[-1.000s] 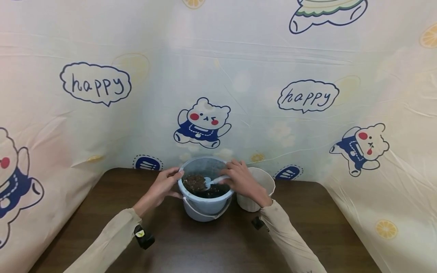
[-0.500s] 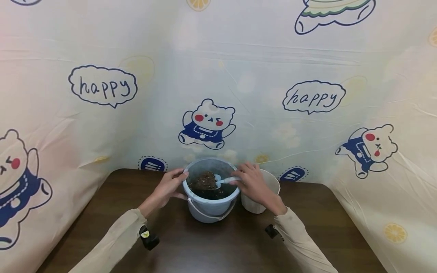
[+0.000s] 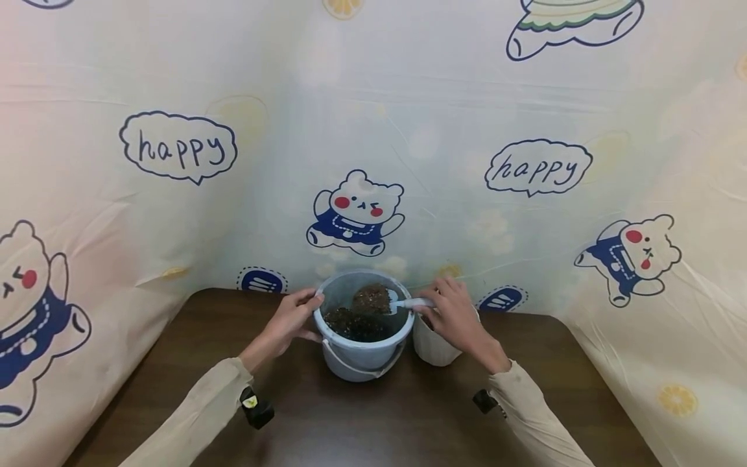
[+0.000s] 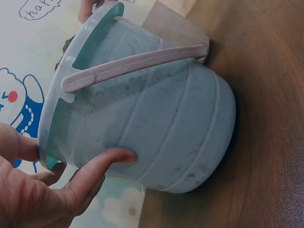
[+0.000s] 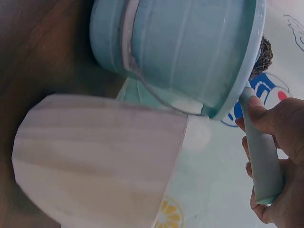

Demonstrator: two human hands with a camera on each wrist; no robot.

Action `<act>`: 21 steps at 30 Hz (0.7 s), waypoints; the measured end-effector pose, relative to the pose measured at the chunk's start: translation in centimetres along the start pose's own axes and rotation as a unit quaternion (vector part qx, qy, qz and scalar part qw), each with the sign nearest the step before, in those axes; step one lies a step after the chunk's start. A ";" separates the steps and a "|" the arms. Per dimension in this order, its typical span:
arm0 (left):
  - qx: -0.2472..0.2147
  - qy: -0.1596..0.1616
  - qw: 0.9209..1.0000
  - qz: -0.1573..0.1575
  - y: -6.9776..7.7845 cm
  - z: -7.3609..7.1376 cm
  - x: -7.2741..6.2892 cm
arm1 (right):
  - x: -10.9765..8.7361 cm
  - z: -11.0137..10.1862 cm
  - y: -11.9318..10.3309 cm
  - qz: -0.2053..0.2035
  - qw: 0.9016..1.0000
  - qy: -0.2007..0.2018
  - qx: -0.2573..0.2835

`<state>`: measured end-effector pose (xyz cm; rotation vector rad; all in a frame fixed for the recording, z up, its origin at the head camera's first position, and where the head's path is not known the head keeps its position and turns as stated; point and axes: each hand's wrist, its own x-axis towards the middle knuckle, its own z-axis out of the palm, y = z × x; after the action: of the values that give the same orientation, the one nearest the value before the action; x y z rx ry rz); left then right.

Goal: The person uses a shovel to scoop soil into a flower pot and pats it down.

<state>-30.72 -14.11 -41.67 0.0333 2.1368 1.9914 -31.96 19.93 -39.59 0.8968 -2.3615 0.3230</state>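
A light blue bucket (image 3: 362, 357) stands on the table with dark soil (image 3: 356, 324) inside. My left hand (image 3: 288, 322) grips its rim on the left side; in the left wrist view the thumb presses the bucket's outer wall (image 4: 156, 118). In my right hand (image 3: 458, 318) is the handle of a light blue trowel (image 3: 408, 303), fingers wrapped round it. A heap of soil (image 3: 371, 299) sits on the trowel's blade, above the soil in the bucket. Right beside the bucket is a white ribbed pot (image 3: 434, 347), partly hidden under my right hand.
The dark brown wooden table (image 3: 350, 428) carries the bucket and pot near its far edge. Behind hangs a printed cloth (image 3: 432, 84) with cartoon bears. The bucket's pale carrying handle (image 4: 137, 64) hangs down on its near side.
My right hand has raised the loaded trowel and shifted it right, toward the bucket's right rim. The left hand keeps its grip on the rim.
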 end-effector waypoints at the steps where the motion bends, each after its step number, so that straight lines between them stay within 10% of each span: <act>1: -0.001 0.001 1.000 0.001 -0.1 0.0 0.0 | -0.1 -0.1 0.2 0.004 1.000 0.001 -0.003; 21: 0.004 0.004 1.000 0.001 -0.1 0.0 0.0 | -3.5 -3.1 4.3 0.080 0.996 0.026 -0.025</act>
<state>-30.68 -14.10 -41.72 0.0306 2.1505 1.9876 -31.41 26.23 -39.31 0.6701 -2.3868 0.3449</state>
